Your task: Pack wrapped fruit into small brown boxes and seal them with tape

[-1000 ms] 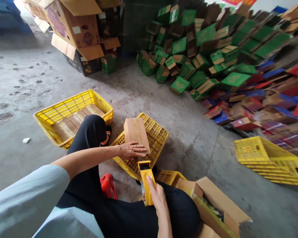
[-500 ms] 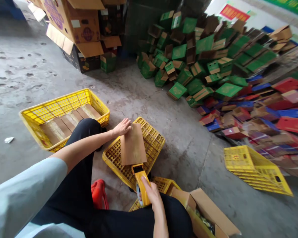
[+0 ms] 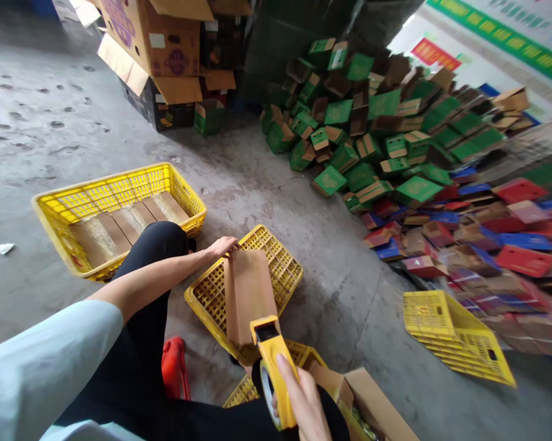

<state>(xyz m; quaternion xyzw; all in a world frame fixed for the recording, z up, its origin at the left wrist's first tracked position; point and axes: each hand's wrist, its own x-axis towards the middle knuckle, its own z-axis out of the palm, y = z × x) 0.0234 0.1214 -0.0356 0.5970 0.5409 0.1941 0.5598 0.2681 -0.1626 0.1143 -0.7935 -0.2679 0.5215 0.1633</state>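
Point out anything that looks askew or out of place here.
Many green boxes lie tumbled at all angles, as if dumped. A white scrap lies loose on the floor, like litter. The box at the left hand sits skewed across its crate.

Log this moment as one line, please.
left hand: at far end of carton | right hand: gripping yellow tape dispenser | dispenser: at carton's near end | carton: on yellow crate
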